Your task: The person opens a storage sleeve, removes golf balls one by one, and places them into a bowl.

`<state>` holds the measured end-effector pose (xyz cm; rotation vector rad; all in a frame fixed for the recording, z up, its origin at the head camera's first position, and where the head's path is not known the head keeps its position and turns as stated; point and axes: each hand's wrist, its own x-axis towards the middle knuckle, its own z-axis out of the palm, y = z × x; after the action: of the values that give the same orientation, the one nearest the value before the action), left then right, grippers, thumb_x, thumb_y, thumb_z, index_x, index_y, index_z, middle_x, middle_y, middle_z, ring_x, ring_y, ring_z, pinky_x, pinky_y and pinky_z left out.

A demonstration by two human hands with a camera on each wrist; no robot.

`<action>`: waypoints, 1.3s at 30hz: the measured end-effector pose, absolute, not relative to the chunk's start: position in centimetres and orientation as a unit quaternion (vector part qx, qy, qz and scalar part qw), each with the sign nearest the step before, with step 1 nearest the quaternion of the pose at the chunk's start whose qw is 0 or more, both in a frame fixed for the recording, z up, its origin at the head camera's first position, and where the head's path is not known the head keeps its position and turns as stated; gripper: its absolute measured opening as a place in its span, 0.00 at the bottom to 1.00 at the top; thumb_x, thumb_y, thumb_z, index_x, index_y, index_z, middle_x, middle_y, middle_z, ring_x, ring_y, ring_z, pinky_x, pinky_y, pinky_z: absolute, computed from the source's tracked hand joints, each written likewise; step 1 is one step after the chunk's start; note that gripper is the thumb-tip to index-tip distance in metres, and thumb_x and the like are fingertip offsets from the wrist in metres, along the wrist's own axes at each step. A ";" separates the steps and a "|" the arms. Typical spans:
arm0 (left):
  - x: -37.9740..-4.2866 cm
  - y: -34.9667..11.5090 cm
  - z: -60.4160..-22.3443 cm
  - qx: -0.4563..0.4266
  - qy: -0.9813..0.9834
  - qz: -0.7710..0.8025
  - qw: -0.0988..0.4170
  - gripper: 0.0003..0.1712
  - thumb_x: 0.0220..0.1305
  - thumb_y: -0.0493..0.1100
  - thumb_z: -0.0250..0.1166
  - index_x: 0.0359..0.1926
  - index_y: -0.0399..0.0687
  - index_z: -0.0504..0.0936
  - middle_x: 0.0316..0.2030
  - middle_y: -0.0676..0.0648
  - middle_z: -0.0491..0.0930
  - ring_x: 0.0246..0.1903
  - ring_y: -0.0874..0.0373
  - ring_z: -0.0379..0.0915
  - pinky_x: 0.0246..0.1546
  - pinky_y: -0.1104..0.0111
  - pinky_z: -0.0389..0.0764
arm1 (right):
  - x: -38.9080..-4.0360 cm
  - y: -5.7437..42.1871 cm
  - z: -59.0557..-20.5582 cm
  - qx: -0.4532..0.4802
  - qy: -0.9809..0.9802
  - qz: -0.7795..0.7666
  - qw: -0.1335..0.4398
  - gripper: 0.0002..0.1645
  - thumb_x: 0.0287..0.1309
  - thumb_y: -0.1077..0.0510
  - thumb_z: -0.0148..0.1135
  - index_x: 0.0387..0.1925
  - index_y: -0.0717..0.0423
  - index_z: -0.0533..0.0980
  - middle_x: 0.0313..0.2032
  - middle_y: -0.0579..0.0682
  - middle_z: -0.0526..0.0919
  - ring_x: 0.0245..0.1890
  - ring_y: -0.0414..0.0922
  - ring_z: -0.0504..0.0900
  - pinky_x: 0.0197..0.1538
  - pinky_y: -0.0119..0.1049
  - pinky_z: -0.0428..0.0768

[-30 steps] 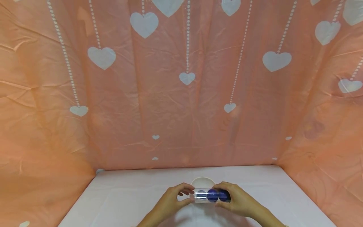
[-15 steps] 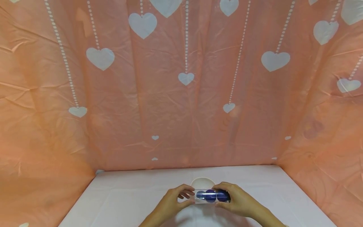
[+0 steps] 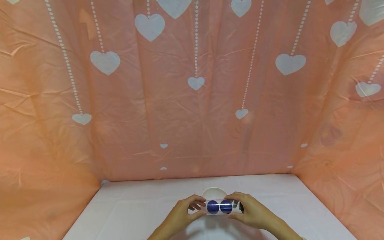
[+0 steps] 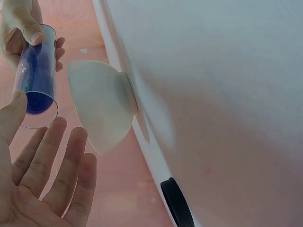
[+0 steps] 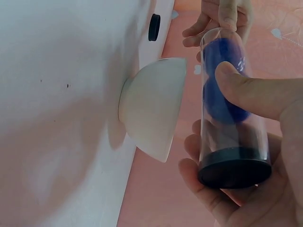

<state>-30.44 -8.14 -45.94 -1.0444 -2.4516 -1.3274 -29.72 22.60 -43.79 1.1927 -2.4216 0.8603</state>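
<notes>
A clear plastic tube (image 3: 220,207) lies level between the two hands, over a white bowl (image 3: 214,192). Two dark blue balls (image 5: 226,100) sit inside it towards its open left end. A black cap (image 5: 235,173) closes the right end. My right hand (image 3: 250,210) grips the tube near that cap, thumb on the wall and fingers beneath. At the open end my left hand (image 3: 189,208) holds the rim between thumb and finger, its other fingers spread in the left wrist view. The bowl's inside is partly hidden by the tube.
A loose black cap (image 4: 177,202) lies on the white table (image 3: 144,200), past the bowl in the right wrist view. Peach sheeting (image 3: 180,133) printed with white hearts walls the table at the back and both sides.
Inside the tube the blue balls have shifted left towards the open end, where three blue shapes showed before and two show now. Its right part looks see-through now. Both hands stay nearly still.
</notes>
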 end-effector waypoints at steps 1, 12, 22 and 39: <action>-30.4 -8.2 -45.9 -0.349 -0.821 -0.445 0.081 0.18 0.71 0.49 0.75 0.58 0.52 0.84 0.46 0.53 0.91 0.44 0.65 0.86 0.49 0.64 0.87 | -29.7 22.6 -43.8 0.415 -0.845 0.302 0.152 0.26 0.56 0.57 0.82 0.56 0.49 0.83 0.44 0.37 0.86 0.41 0.32 0.80 0.41 0.34 0.83; -30.6 -8.2 -46.3 -0.349 -0.813 -0.461 0.076 0.18 0.69 0.48 0.76 0.56 0.51 0.85 0.44 0.52 0.91 0.42 0.66 0.85 0.47 0.64 0.87 | -29.7 22.6 -43.9 0.415 -0.848 0.288 0.159 0.27 0.55 0.59 0.83 0.56 0.50 0.83 0.45 0.39 0.86 0.43 0.32 0.81 0.44 0.36 0.84; -30.8 -8.3 -46.6 -0.343 -0.809 -0.473 0.072 0.18 0.69 0.48 0.76 0.56 0.52 0.85 0.44 0.52 0.91 0.41 0.66 0.85 0.46 0.65 0.88 | -29.8 22.7 -44.1 0.421 -0.844 0.294 0.156 0.26 0.57 0.58 0.81 0.56 0.52 0.82 0.45 0.41 0.87 0.43 0.33 0.82 0.44 0.36 0.85; -30.8 -8.6 -46.4 -0.348 -0.807 -0.472 0.067 0.17 0.68 0.46 0.77 0.55 0.51 0.86 0.46 0.52 0.90 0.41 0.65 0.85 0.46 0.66 0.87 | -30.3 23.2 -44.6 0.438 -0.832 0.307 0.150 0.22 0.63 0.54 0.79 0.56 0.52 0.83 0.46 0.46 0.89 0.44 0.37 0.83 0.44 0.36 0.85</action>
<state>-30.77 -8.59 -46.43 -1.0485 -2.4339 -1.4232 -30.30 23.18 -44.58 1.2566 -2.3892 0.8806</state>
